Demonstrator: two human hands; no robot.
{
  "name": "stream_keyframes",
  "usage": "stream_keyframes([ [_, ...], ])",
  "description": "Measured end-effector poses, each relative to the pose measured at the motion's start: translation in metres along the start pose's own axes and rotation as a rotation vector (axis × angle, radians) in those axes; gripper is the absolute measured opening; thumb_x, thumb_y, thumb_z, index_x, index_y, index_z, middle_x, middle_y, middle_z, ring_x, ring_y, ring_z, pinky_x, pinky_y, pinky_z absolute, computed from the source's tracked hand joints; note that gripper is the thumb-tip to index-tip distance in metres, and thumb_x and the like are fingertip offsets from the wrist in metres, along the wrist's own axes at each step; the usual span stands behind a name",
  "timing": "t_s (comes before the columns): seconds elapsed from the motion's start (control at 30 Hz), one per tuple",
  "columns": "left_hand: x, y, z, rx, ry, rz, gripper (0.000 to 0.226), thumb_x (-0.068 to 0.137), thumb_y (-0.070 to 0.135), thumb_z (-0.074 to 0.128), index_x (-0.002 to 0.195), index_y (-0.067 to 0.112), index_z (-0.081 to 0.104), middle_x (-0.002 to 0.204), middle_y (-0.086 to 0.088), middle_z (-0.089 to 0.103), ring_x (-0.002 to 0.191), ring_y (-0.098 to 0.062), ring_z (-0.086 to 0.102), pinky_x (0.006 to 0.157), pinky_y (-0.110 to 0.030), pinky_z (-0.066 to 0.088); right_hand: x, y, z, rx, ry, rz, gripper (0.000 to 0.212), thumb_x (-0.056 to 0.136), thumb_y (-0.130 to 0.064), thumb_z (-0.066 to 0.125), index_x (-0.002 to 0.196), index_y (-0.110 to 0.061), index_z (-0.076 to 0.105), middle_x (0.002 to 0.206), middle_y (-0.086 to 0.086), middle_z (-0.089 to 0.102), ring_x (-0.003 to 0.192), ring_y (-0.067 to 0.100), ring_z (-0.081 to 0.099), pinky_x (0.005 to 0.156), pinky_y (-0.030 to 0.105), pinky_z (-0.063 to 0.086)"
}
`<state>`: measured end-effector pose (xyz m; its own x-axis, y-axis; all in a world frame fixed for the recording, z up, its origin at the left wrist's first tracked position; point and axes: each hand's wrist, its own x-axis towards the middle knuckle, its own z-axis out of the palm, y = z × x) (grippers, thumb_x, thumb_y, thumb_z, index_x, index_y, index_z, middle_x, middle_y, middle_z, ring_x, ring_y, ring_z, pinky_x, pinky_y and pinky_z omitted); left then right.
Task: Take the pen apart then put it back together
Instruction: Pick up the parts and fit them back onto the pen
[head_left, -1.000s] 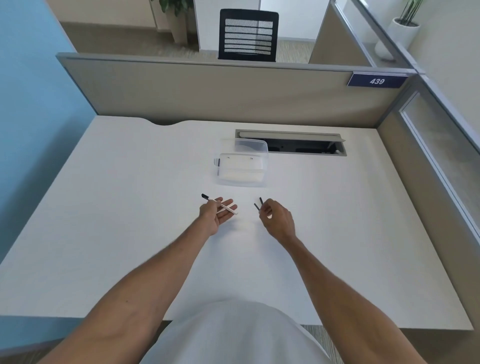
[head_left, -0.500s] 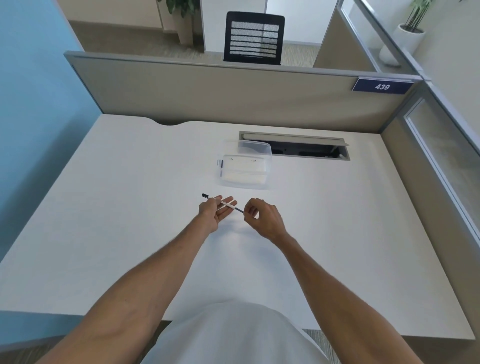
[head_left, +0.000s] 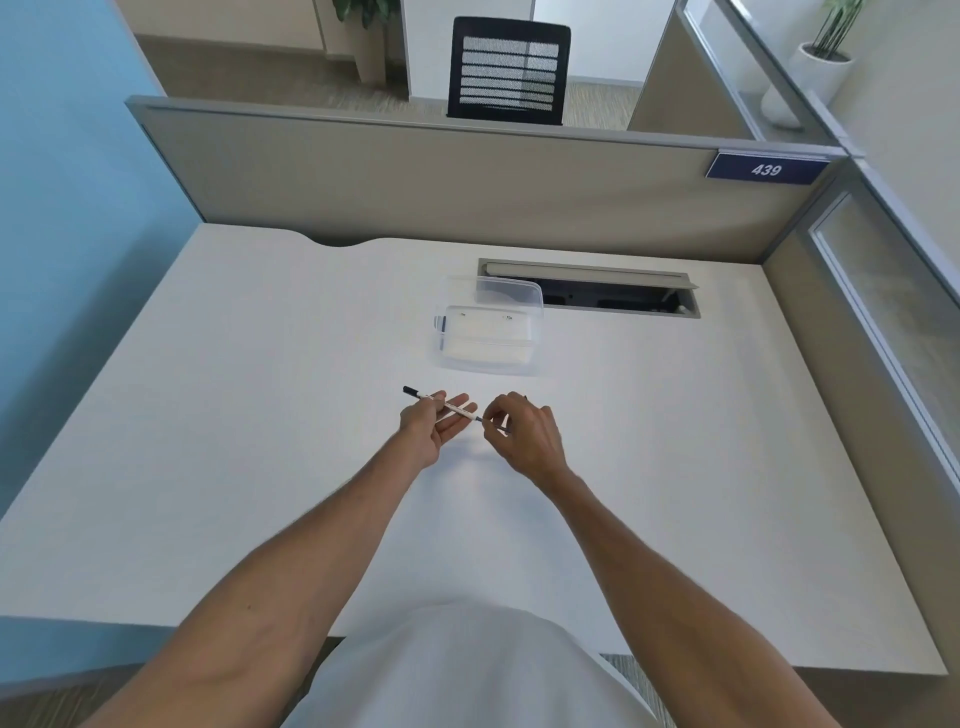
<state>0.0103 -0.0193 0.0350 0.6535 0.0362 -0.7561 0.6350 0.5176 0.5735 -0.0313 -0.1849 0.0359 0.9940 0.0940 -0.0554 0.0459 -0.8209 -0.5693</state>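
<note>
— Where's the pen (head_left: 441, 404) sitting?

— Above the white desk (head_left: 260, 415), held in the left hand (head_left: 431, 428). The white barrel lies across the fingers (head_left: 457, 402), which are half open with the thumb pressing it from above. Its black end sticks out toward ten o'clock.

— And the other hand?

— The right hand (head_left: 524, 434) is curled, fingertips pinched on the barrel's four o'clock end, where a thin dark piece (head_left: 501, 429) shows below the thumb. I can't tell what part that is.

— The arms?

— Both forearms reach out from six o'clock, converging. A clear plastic container (head_left: 488, 332) sits well apart at twelve o'clock from the hands.
</note>
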Motion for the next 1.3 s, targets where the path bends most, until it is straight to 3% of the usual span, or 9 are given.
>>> stream_keyframes([
  [0.13,0.004,-0.001,0.000,-0.034,0.006,0.019,0.040,0.116,0.002,0.041,0.156,-0.004,0.047,0.150,-0.029,0.067,0.111,-0.041,0.075,0.107,-0.043,0.061,0.003,-0.003,0.001,0.045,0.054,-0.028,0.014,0.107,-0.026,0.068,0.111,-0.017,0.077,0.109,-0.007,0.077,0.094,0.018,0.073,0.104,0.041,0.048],
  [0.23,0.007,0.002,0.000,-0.048,0.011,0.023,0.033,0.116,0.001,0.043,0.148,-0.002,0.052,0.149,-0.029,0.067,0.091,-0.030,0.074,0.106,-0.039,0.061,0.006,-0.006,-0.002,0.095,0.061,-0.048,0.016,0.106,-0.028,0.070,0.117,-0.023,0.080,0.110,-0.009,0.078,0.088,0.018,0.075,0.107,0.040,0.047],
  [0.4,0.009,0.006,0.003,-0.067,0.000,0.012,0.016,0.116,0.001,0.044,0.130,0.003,0.050,0.149,-0.031,0.066,0.117,-0.035,0.069,0.117,-0.037,0.054,0.016,-0.005,-0.015,0.141,0.051,-0.077,0.021,0.100,-0.025,0.076,0.120,-0.024,0.082,0.110,-0.011,0.078,0.088,0.017,0.077,0.107,0.044,0.053],
  [0.63,0.009,0.010,0.010,-0.107,-0.022,0.009,0.016,0.116,0.002,0.044,0.131,0.005,0.047,0.151,-0.032,0.064,0.106,-0.035,0.071,0.102,-0.039,0.062,0.025,-0.007,-0.020,0.109,0.084,-0.072,0.014,0.100,-0.019,0.074,0.108,-0.021,0.084,0.103,-0.008,0.079,0.084,0.019,0.077,0.084,0.043,0.062],
  [0.77,0.012,0.012,0.013,-0.120,-0.016,-0.002,0.017,0.116,0.001,0.045,0.132,0.004,0.048,0.151,-0.032,0.064,0.117,-0.037,0.068,0.104,-0.039,0.061,0.031,-0.008,-0.019,0.112,0.080,-0.068,0.012,0.103,-0.020,0.074,0.107,-0.016,0.085,0.103,-0.004,0.077,0.083,0.023,0.076,0.081,0.046,0.062],
  [0.9,0.015,0.013,0.013,-0.129,-0.009,-0.003,0.017,0.115,0.001,0.047,0.132,0.003,0.051,0.141,-0.029,0.069,0.091,-0.031,0.072,0.108,-0.039,0.057,0.035,-0.012,-0.018,0.110,0.073,-0.083,0.014,0.104,-0.030,0.073,0.105,-0.021,0.083,0.103,-0.006,0.076,0.081,0.021,0.074,0.079,0.046,0.062],
  [1.07,0.009,0.017,0.013,-0.171,0.001,-0.020,0.029,0.114,0.000,0.048,0.142,0.004,0.055,0.113,-0.022,0.082,0.083,-0.026,0.080,0.081,-0.030,0.069,0.036,-0.015,-0.015,0.115,0.149,-0.039,0.023,0.106,-0.049,0.069,0.104,-0.029,0.080,0.107,-0.015,0.079,0.075,0.016,0.075,0.074,0.037,0.061],
  [1.13,0.004,0.020,0.012,-0.221,-0.015,-0.031,0.032,0.116,0.001,0.046,0.147,0.006,0.050,0.132,-0.025,0.077,0.107,-0.031,0.079,0.075,-0.029,0.069,0.037,-0.012,-0.015,0.127,0.178,0.018,0.027,0.109,-0.048,0.062,0.103,-0.028,0.079,0.108,-0.016,0.079,0.078,0.015,0.074,0.077,0.038,0.062],
  [1.3,0.004,0.027,0.009,-0.269,-0.016,-0.049,0.025,0.116,0.001,0.045,0.140,0.008,0.049,0.152,-0.023,0.067,0.115,-0.028,0.076,0.074,-0.022,0.064,0.040,0.001,-0.017,0.139,0.141,0.137,0.034,0.115,-0.043,0.051,0.107,-0.023,0.077,0.112,-0.012,0.080,0.088,0.020,0.074,0.086,0.041,0.062],
])
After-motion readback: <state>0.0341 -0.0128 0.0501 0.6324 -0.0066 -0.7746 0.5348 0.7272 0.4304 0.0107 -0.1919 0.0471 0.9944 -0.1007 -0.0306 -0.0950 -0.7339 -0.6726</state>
